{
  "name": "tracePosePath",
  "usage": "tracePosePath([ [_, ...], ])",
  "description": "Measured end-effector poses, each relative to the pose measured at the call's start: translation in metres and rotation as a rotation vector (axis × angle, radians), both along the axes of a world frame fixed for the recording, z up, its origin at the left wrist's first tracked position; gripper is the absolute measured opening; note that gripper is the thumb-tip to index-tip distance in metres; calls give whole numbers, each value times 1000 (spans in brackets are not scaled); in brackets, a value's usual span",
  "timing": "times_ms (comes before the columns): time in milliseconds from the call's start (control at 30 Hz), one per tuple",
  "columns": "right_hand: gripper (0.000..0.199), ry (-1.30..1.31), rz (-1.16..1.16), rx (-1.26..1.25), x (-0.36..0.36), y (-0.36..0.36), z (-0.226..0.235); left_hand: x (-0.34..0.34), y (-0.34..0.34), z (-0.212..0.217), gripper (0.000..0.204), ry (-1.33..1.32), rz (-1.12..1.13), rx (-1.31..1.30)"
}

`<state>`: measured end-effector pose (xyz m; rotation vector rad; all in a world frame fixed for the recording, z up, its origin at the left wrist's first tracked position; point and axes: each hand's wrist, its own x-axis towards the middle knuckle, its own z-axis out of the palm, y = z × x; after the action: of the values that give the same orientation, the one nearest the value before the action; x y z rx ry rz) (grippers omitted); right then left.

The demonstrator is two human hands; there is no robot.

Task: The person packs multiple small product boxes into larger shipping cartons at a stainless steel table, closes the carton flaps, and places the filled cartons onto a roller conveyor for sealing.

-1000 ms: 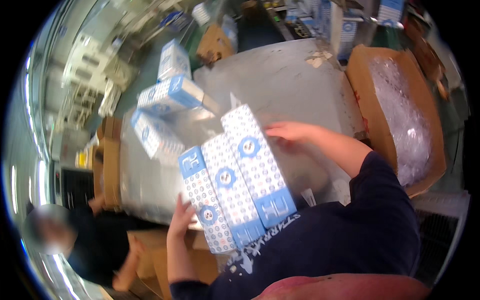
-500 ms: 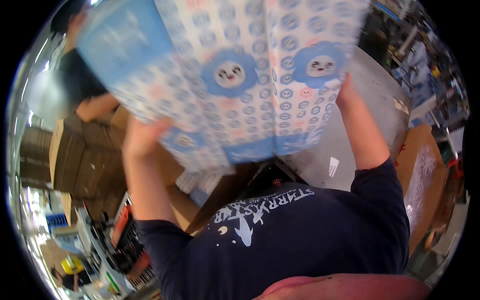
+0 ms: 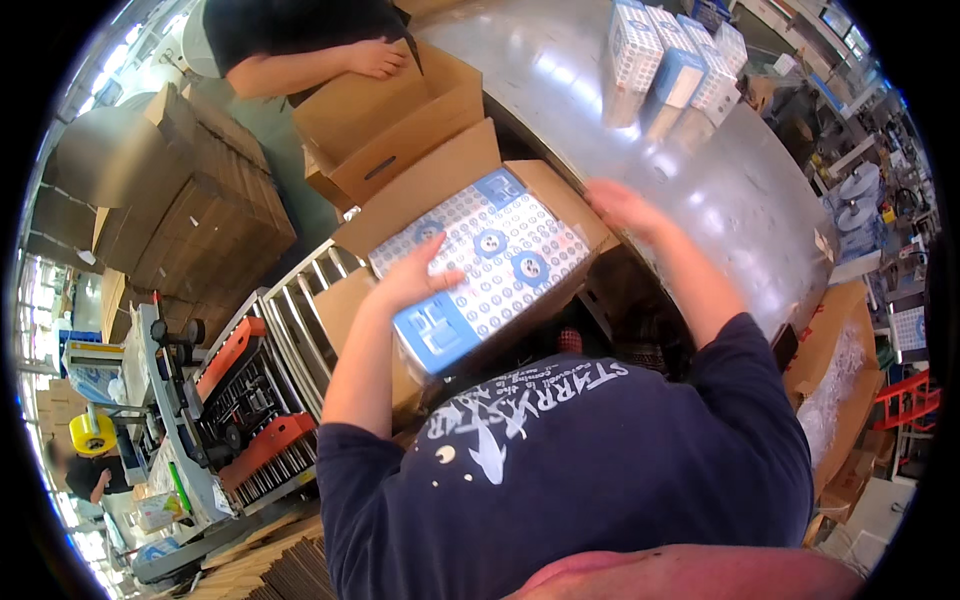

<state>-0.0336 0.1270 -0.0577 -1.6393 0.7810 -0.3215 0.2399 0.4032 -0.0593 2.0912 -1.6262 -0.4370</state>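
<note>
Three long blue-and-white patterned boxes (image 3: 480,265) lie side by side as one bundle, tilted into an open cardboard carton (image 3: 455,170). My left hand (image 3: 412,277) presses on the bundle's near left side, thumb across the top. My right hand (image 3: 622,205) holds its far right end, by the carton's flap. The lower part of the bundle is hidden inside the carton.
A second open carton (image 3: 400,115) sits just behind, with another person's hand (image 3: 375,55) on it. More patterned boxes (image 3: 670,60) stand on the metal table (image 3: 600,110). Left are flattened cartons (image 3: 165,190), a roller conveyor (image 3: 300,300) and an orange taping machine (image 3: 250,400).
The bundle was lifted off the table, swung up close to the camera, and has now come down to the left into the open carton. Both hands stayed on it.
</note>
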Motion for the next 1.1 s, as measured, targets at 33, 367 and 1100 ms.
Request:
tracePosePath([
  [33,47,341,335,21,21,14,-6,4,9,-13,77,38,-36,-64],
  [367,72,315,209,-139,27,38,-40,23,138,19,74,739,2,474],
  [1100,57,214,1308,-1164,131,72,-10,-95,94,24,92,311,-100,732],
])
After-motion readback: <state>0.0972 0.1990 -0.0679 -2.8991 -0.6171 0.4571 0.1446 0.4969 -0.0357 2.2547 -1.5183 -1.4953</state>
